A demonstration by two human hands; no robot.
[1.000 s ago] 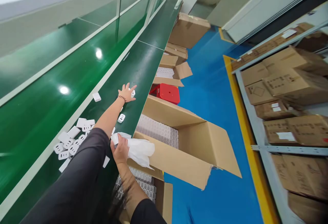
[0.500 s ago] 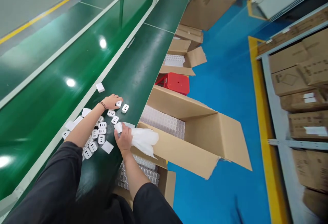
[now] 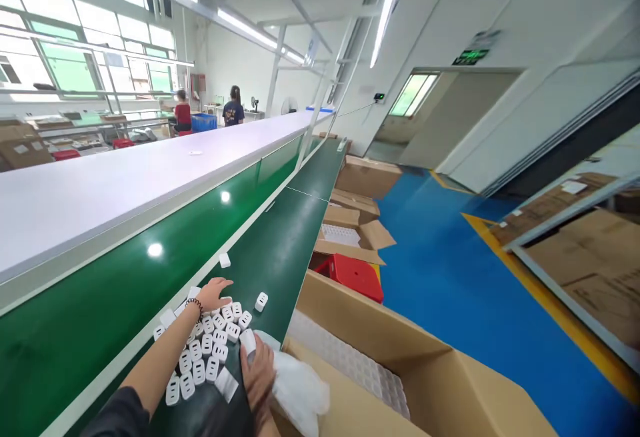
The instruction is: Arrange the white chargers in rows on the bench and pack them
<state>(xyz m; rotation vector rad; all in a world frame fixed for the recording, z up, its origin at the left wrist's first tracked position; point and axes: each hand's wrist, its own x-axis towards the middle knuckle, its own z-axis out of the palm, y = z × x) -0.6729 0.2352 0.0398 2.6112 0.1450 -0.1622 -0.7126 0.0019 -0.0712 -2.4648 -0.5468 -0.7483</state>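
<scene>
Many small white chargers with dark slots lie in a cluster on the green bench. My left hand reaches over the far side of the cluster, fingers spread, touching or just above the chargers. My right hand is wrapped round a white charger at the cluster's right edge. A translucent white bag hangs beside that hand over the bench edge. One charger lies apart to the right, and a white block sits beyond my left hand.
An open carton with clear trays stands right of the bench. Beyond it are a red stool and more cartons. Two people are far back; shelving stands at right.
The view has tilted up, showing the room and the people. My left hand has opened off the charger it was on. More chargers now show in a denser cluster.
</scene>
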